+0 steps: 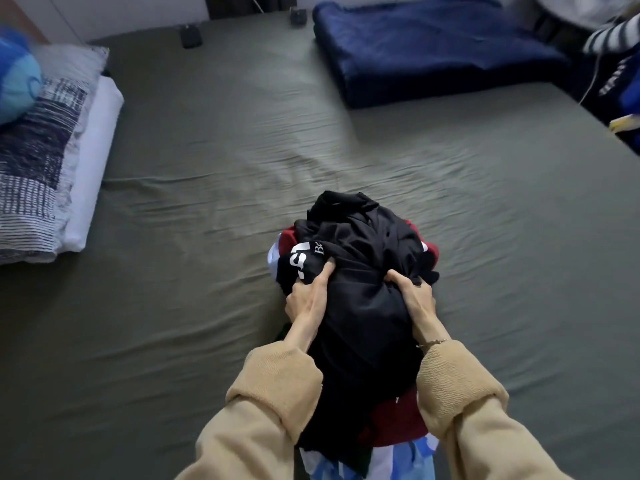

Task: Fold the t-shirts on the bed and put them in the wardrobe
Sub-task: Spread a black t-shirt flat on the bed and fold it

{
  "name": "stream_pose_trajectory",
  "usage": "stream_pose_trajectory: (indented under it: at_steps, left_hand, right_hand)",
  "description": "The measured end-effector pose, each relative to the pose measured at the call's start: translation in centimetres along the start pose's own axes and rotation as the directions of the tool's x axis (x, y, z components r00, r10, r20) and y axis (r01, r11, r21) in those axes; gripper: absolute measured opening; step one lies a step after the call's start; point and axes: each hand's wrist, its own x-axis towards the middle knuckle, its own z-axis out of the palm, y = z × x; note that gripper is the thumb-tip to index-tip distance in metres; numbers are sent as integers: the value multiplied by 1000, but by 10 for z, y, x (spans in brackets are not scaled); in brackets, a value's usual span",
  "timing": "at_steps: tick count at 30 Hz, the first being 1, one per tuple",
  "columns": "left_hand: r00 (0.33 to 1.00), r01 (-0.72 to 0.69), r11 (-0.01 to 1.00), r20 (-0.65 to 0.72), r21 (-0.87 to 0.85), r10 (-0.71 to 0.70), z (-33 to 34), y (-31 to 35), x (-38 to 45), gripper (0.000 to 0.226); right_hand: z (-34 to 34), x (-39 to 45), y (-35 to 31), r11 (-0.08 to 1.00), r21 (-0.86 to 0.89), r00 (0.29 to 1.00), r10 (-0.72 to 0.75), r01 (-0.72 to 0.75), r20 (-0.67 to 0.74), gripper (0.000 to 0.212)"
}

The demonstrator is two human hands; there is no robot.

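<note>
Both arms reach forward toward 12 o'clock in tan sleeves. The left hand [306,299] and right hand [414,299] each grip a fistful of dark cloth, thumbs on top.

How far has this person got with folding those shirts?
Nothing looks folded yet. Both hands, left hand and right hand, grip a crumpled bundle of t-shirts, black on top, over the bed. All the folding is left, and no wardrobe is in view.

Light: dim, flat and cool, brightest at the far wall [138,15].
Shadows: soft, in the sheet [242,168] creases.
Blur: smeared at the pillows [45,150] and right edge.
Distortion: wide-angle bending at the borders.
Glare: none.
</note>
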Motion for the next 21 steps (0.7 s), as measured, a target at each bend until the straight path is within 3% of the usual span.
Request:
stream_pose_trajectory:
  at_steps: [6,10,21]
  left_hand:
    - [988,-139,990,61,-4,139,33,53,-40,74]
    - [976,-198,980,89,-6,198,71,84,-67,76]
    - [929,-257,951,226,-171,292,261,200,-164,81]
  right_hand:
    - [-52,12,-30,988,138,994,-59,71,-88,48]
    - [-99,41,-36,977,201,993,-54,75,-107,62]
    - [-324,88,-141,942,180,931,-224,283,-290,61]
